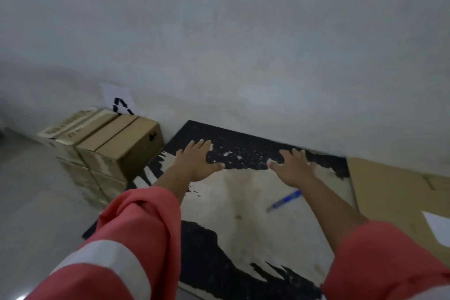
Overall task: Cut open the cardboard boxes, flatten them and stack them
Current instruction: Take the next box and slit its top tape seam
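My left hand (pixel 198 162) and my right hand (pixel 293 167) are both stretched forward with fingers spread, palms down, over a worn black-and-beige mat (pixel 243 214) that lies against the wall. Neither hand holds anything. A blue pen-like cutter (pixel 283 200) lies on the mat just below my right forearm. Closed cardboard boxes (pixel 117 146) are stacked at the left against the wall. A flattened sheet of cardboard (pixel 394 192) lies on the floor at the right of the mat, bearing a white label (pixel 438 228).
A plain grey wall (pixel 243 44) fills the upper view. A white paper with a black recycling mark (pixel 120 102) is fixed to it above the boxes. Grey floor (pixel 36 202) spreads at the left.
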